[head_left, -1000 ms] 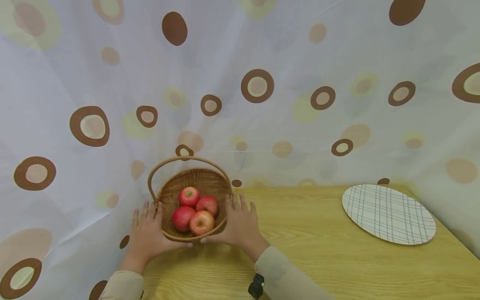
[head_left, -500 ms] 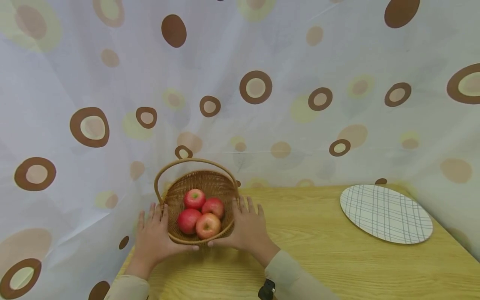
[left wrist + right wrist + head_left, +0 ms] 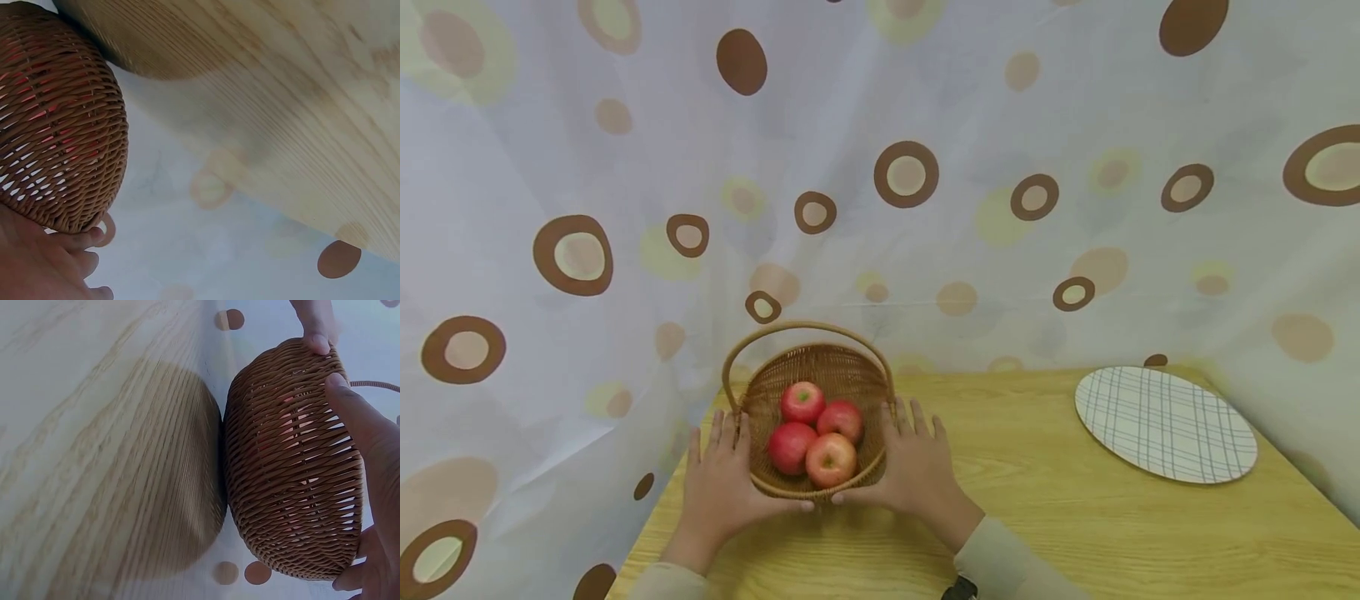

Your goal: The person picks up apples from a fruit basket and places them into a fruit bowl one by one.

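Note:
A brown wicker basket (image 3: 816, 358) with an arched handle (image 3: 808, 325) holds several red apples (image 3: 802, 402). My left hand (image 3: 718, 483) lies along its left side, fingers straight and thumb stretched across the front. On the opposite side my right hand (image 3: 919, 471) presses in the same way, and the two thumb tips nearly meet below the front rim. In the right wrist view, the basket's woven wall (image 3: 294, 469) stands between the right thumb (image 3: 359, 412) and the other thumb's tip. The left wrist view has the left fingertips (image 3: 81, 240) at the wicker's edge.
An oval white plate (image 3: 1165, 425) with a grid pattern lies at the right back of the wooden table (image 3: 1037, 517). A spotted cloth (image 3: 970, 250) hangs behind and along both sides. A black band (image 3: 960, 588) shows at the right sleeve.
Both hands and the basket of apples have moved right and slightly nearer to me. The plate and cloth shift slightly left in the view.

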